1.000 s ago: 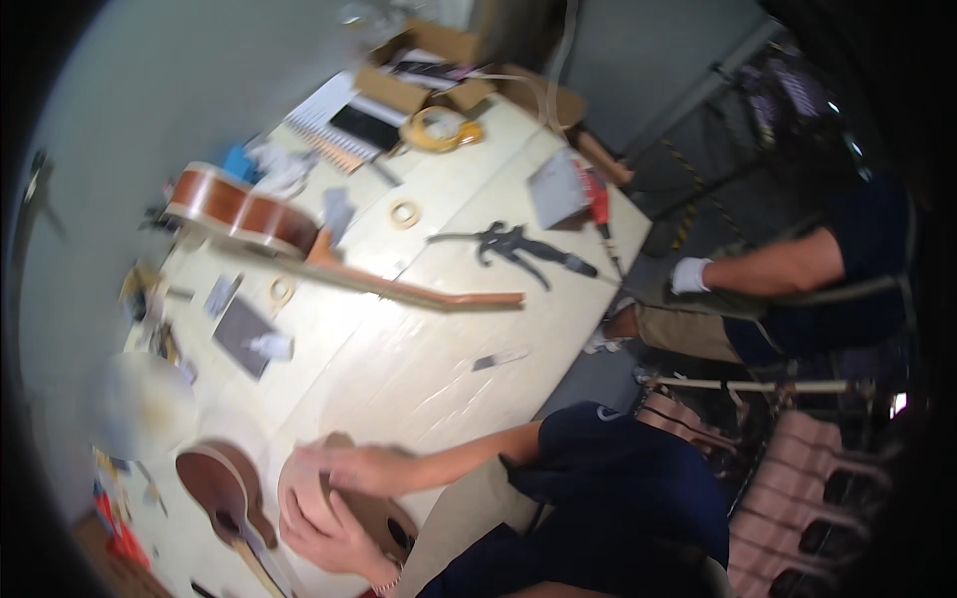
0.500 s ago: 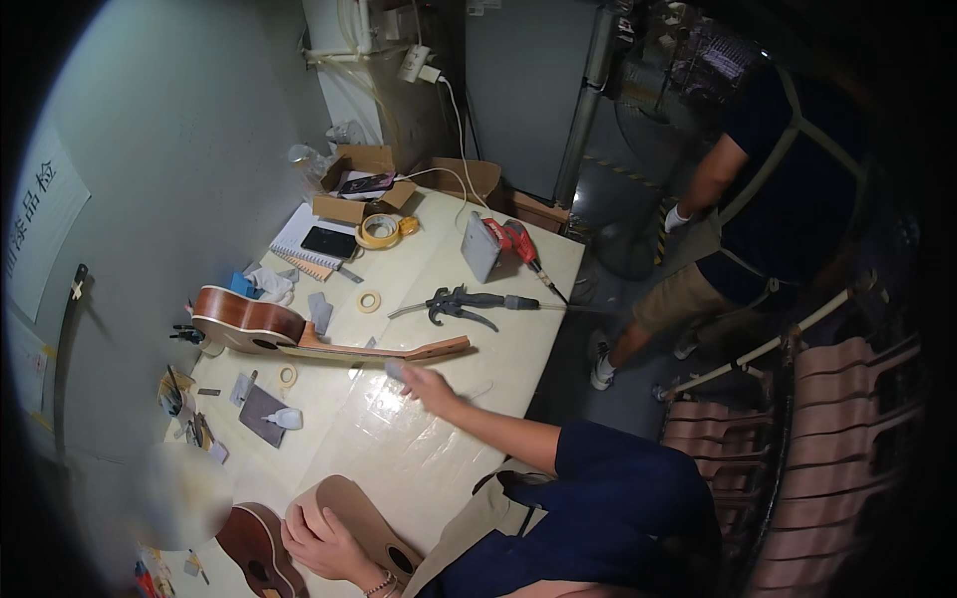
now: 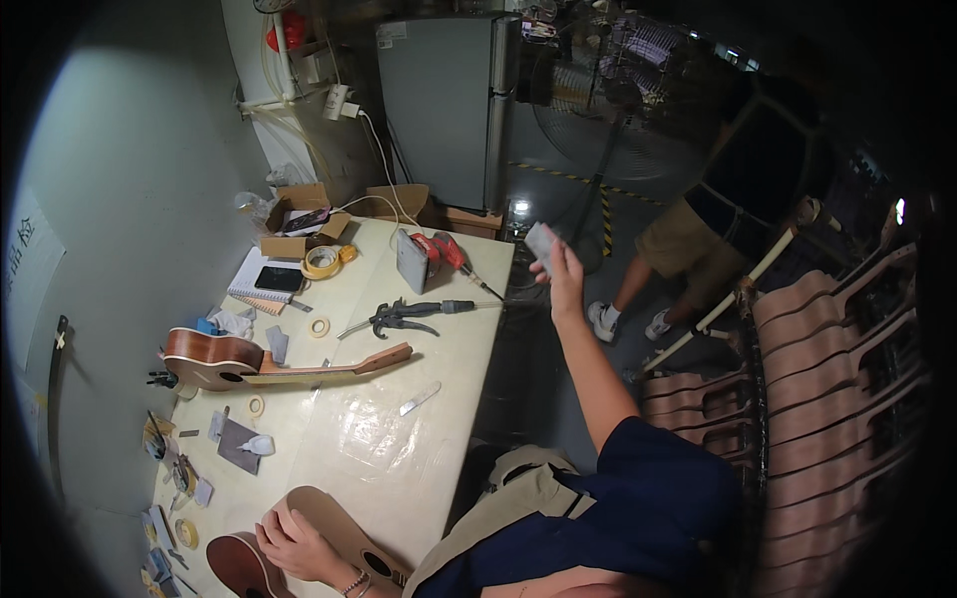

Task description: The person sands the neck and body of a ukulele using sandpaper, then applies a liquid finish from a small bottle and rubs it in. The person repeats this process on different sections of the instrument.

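Observation:
My right hand [image 3: 564, 279] is raised past the table's right edge, fingers closed on a small flat grey block [image 3: 541, 244]. My left hand [image 3: 291, 546] lies over the body of a pale ukulele [image 3: 324, 513] at the near side of the table, its fingers curved round the edge. Touching or very close beside that hand is a dark reddish-brown ukulele body [image 3: 234, 560]. Another ukulele [image 3: 209, 371], brown-sided, lies across the table with its neck pointing right. In front of its headstock is a thin flat strip [image 3: 420, 399].
On the table [image 3: 379, 439] lie a black air gun [image 3: 399, 317], a red-handled tool [image 3: 444, 254], tape rolls [image 3: 321, 261], a phone [image 3: 278, 279] and a cardboard box [image 3: 304, 221]. A rack of pinkish-brown instrument bodies [image 3: 827, 379] stands right. Beyond are a fan [image 3: 598, 110] and a co-worker [image 3: 743, 179].
My right hand has swung from above the table out beyond its right edge, still holding the grey block. My left hand stays on the pale ukulele. The view has turned right.

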